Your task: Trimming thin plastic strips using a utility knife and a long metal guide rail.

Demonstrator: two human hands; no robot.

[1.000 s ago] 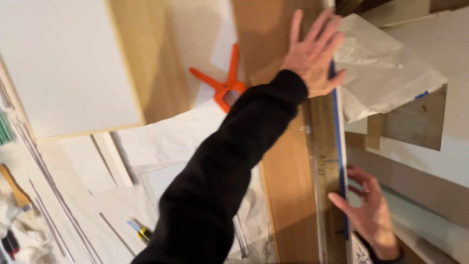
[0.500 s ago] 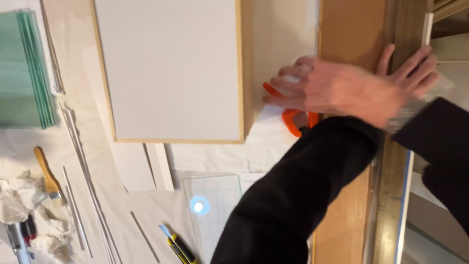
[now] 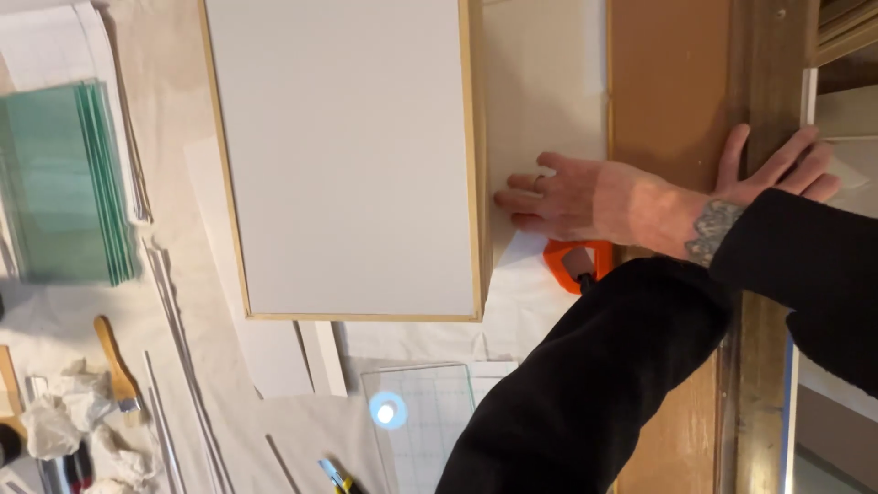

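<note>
My right hand (image 3: 567, 197), with a tattoo at the wrist, reaches leftward across my other arm. It lies flat on a pale sheet (image 3: 544, 91), its fingertips at the right edge of a white board in a light wood frame (image 3: 338, 155). An orange plastic tool (image 3: 576, 261) lies just below that hand, partly under my sleeve. My left hand (image 3: 777, 165) rests palm down, fingers spread, on a long upright wooden rail (image 3: 759, 64). Neither hand holds anything.
A stack of green-edged glass panes (image 3: 64, 183) lies at the left. Below are thin strips (image 3: 174, 348), a wooden-handled tool (image 3: 114, 352), crumpled paper (image 3: 64, 421), a clear pane on a gridded mat (image 3: 421, 412) and a yellow-tipped pen (image 3: 334, 476). A brown board (image 3: 668, 91) adjoins the rail.
The view has swung left. My right hand came up from the rail's lower part and crossed to the framed board's edge. My left hand stays on the rail.
</note>
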